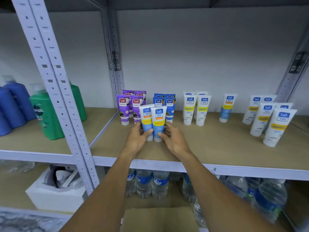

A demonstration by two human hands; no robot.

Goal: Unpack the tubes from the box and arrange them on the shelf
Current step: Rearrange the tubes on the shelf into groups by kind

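Note:
Two white, yellow and blue tubes stand cap-down side by side on the shelf board (pixel 209 148). My left hand (pixel 136 139) grips the left tube (pixel 145 120) and my right hand (pixel 173 139) grips the right tube (pixel 159 121). Behind them stand purple tubes (pixel 127 108) and blue tubes (pixel 167 104). Farther right are white and yellow tubes (pixel 194 109), a single blue-bottomed tube (pixel 227 108) and a cluster of several white tubes (pixel 269 119). A flap of the cardboard box (pixel 158 218) shows at the bottom edge.
Perforated white uprights (pixel 56 91) divide the shelving. Blue bottles (pixel 13 104) and green shampoo bottles (pixel 45 113) fill the left bay. Water bottles (pixel 150 183) stand on the shelf below, with a white box (pixel 55 195) at lower left.

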